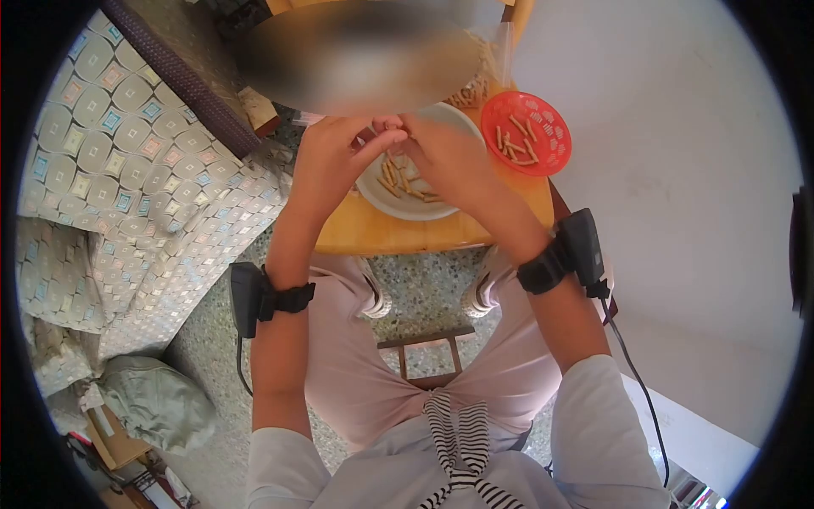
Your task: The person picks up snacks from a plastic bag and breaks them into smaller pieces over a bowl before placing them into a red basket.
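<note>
My left hand (335, 153) and my right hand (441, 159) meet above a white bowl (426, 209). Their fingers and thumbs are bent together in a pinch. Whatever they hold, if anything, is too small and hidden to make out. Below them, several short tan stick-like pieces (392, 180) lie in the bowl. To the right of my right hand, a red plastic basket (555, 144) with a pierced wall contains more tan sticks (517, 146).
Bowl and basket stand on a yellow wooden surface (373, 237). Behind them is a clear bag of tan pieces (483, 81), partly covered by a blurred patch. Patterned fabric (170, 187) hangs on the left; a pale wall (661, 170) rises on the right. A cable (632, 360) trails from my right forearm's device.
</note>
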Demonstrator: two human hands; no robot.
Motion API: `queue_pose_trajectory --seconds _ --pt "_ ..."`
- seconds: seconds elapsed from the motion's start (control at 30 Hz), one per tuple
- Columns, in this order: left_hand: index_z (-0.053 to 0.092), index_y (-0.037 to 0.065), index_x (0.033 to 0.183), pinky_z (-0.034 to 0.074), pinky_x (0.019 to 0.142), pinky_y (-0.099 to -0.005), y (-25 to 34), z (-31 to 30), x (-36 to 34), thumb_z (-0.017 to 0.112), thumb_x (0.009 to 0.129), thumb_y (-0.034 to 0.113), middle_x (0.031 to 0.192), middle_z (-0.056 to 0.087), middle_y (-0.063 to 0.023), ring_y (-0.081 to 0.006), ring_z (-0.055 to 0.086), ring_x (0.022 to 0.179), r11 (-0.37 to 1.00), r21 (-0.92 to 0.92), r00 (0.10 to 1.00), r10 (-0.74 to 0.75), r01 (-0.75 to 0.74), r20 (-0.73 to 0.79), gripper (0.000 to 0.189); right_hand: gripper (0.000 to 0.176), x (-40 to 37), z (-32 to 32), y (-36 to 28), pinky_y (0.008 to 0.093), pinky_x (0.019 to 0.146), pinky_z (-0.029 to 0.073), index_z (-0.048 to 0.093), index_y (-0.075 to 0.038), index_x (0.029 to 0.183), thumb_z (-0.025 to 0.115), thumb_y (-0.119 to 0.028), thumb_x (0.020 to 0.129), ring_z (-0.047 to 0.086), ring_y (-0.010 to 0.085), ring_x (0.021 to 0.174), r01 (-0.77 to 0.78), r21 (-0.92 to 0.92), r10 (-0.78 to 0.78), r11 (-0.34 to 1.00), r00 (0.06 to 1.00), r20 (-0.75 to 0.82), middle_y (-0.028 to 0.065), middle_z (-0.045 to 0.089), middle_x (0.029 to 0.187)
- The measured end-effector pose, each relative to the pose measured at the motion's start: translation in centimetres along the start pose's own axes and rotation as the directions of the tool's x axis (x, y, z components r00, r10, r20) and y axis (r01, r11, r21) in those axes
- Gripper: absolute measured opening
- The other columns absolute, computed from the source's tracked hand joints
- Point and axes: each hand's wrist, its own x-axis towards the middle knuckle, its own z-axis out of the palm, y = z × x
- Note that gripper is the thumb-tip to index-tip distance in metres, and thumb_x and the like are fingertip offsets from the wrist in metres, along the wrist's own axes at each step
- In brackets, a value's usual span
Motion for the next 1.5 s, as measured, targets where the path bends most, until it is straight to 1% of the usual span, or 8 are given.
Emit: queue_pose_trajectory --seconds 0.2,0.47,0.6,0.83,0.97,1.1,1.2,1.5 --pt "0.068 0.008 0.102 0.052 0.064 -0.0275 -1.2 -1.0 0.0 0.076 0.085 0.015 0.092 0.070 -0.0041 -0.0168 0.066 0.070 0.993 0.066 0.992 -0.088 0.094 -0.095 0.020 0.020 0.8 -1.1 -1.3 0.0464 0.066 0.051 0.058 -0.011 0.113 0.057 -0.025 0.100 0.068 0.0371 0.082 -0.064 0.180 0.093 0.982 0.983 -0.157 0.0150 0.070 0.091" --pt "0.068 0.010 0.106 0.052 0.065 -0.0284 -1.9 -0.8 -0.1 0.076 0.087 0.018 0.096 0.070 -0.0058 -0.0168 0.066 0.071 0.989 0.088 0.992 -0.119 0.123 -0.053 0.022 0.016 1.1 -1.1 -1.7 0.0412 0.061 0.051 0.060 -0.012 0.106 0.060 -0.026 0.097 0.067 0.0331 0.077 0.160 0.072 -0.129 0.985 0.940 -0.316 0.0099 0.069 0.092" --pt "0.069 0.005 0.102 0.049 0.068 -0.0251 -1.4 -2.0 0.1 0.073 0.088 0.009 0.100 0.069 -0.0031 -0.0102 0.061 0.076 0.996 -0.008 0.993 -0.088 0.088 -0.082 0.015 0.015 0.9 -1.5 -1.9 0.0432 0.062 0.051 0.060 -0.012 0.106 0.058 -0.024 0.099 0.067 0.0344 0.077 0.083 0.033 -0.069 0.996 0.947 -0.315 0.0105 0.068 0.093" --pt "0.072 0.003 0.097 0.047 0.068 -0.0238 -2.3 -2.7 0.2 0.074 0.087 0.009 0.092 0.067 -0.0025 -0.0096 0.057 0.074 0.995 -0.016 0.994 -0.103 0.102 -0.036 0.011 0.024 0.0 1.4 1.0 0.0493 0.071 0.053 0.058 -0.012 0.118 0.056 -0.019 0.096 0.067 0.0399 0.084 0.067 -0.052 -0.068 0.996 0.997 -0.023 0.0149 0.069 0.099" --pt "0.074 0.008 0.097 0.049 0.075 -0.0303 -4.0 -3.2 -0.3 0.072 0.088 0.015 0.094 0.068 -0.0026 -0.0177 0.062 0.085 0.964 0.233 0.990 -0.140 0.129 0.031 0.012 0.036 -1.1 2.0 2.3 0.0487 0.076 0.052 0.058 -0.015 0.128 0.063 -0.017 0.092 0.067 0.0372 0.093 -0.050 -0.182 0.094 0.982 0.966 0.242 0.0162 0.069 0.102" --pt "0.075 0.014 0.098 0.052 0.084 -0.0374 -6.0 -2.8 -1.2 0.070 0.089 0.021 0.106 0.068 -0.0005 -0.0237 0.061 0.104 0.877 0.469 0.977 -0.177 0.103 0.115 0.013 0.046 -1.7 2.2 2.9 0.0474 0.078 0.054 0.058 -0.018 0.131 0.069 -0.017 0.086 0.068 0.0354 0.093 -0.040 -0.345 0.155 0.938 0.938 0.311 0.0136 0.070 0.102" --pt "0.074 0.011 0.107 0.048 0.096 -0.0382 -6.4 -2.4 -1.5 0.068 0.091 0.019 0.118 0.065 -0.0069 -0.0285 0.059 0.114 0.882 0.460 0.990 -0.133 0.097 0.045 0.019 0.042 -1.7 3.1 3.9 0.0454 0.078 0.055 0.062 -0.017 0.124 0.071 -0.019 0.084 0.069 0.0336 0.092 0.049 -0.449 0.115 0.892 0.937 0.331 0.0120 0.071 0.099" --pt "0.072 0.013 0.111 0.049 0.097 -0.0390 -5.3 -1.7 -0.8 0.065 0.093 0.018 0.124 0.062 -0.0063 -0.0281 0.059 0.116 0.883 0.464 0.994 -0.100 0.070 0.041 0.020 0.017 -1.7 4.2 5.2 0.0445 0.074 0.054 0.067 -0.012 0.099 0.068 -0.021 0.085 0.069 0.0312 0.087 -0.028 -0.425 0.188 0.905 0.922 0.339 0.0097 0.070 0.089"
